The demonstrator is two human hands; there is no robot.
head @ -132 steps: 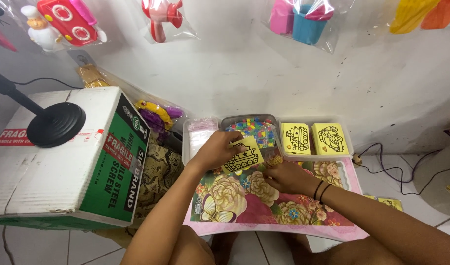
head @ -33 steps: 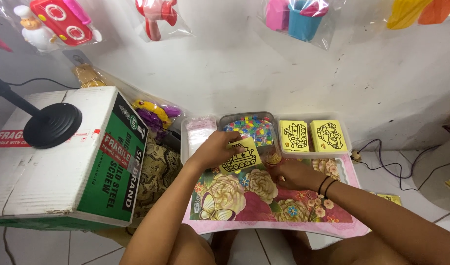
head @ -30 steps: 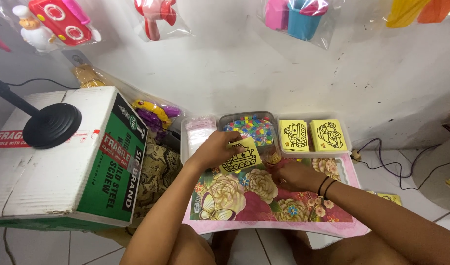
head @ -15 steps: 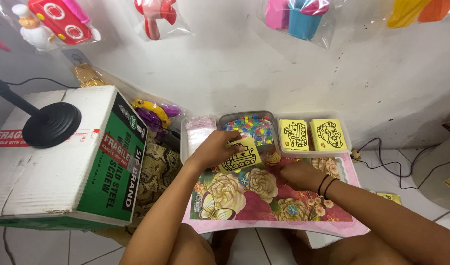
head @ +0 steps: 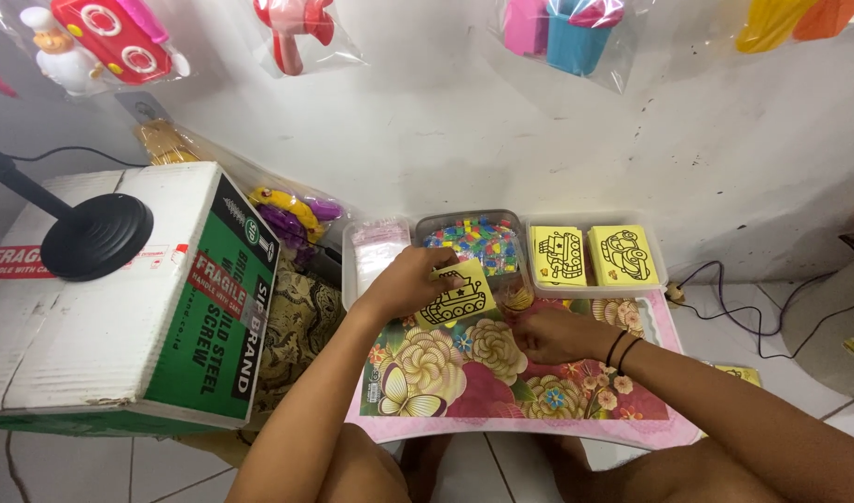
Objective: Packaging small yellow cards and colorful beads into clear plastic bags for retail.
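Just above the flowered table [head: 446,410], the left hand [head: 404,284] is clamped on a yellow card [head: 457,296] w/ a black tank outline. Fingers pinch the card's near-left edge, so the card juts out to the hand's right, printed face up. Prob. held that way to keep the drawing readable and its surface untouched. Right hand [head: 548,335] rests low on the table, just right of and below the card, fingers curled together; can't tell if sth small sits inside.

Beyond the left hand, touching distance: a clear tray of multicoloured bits [head: 474,240]. Left of that, a tray w/ clear plastic bags [head: 379,253]. Beyond the right hand, another tray w/ two stacks of yellow cards [head: 595,256], laid flat side by side, prob. sorted by picture. Well left of the left hand: a big cardboard box [head: 120,307] carrying a black round stand base [head: 96,235].
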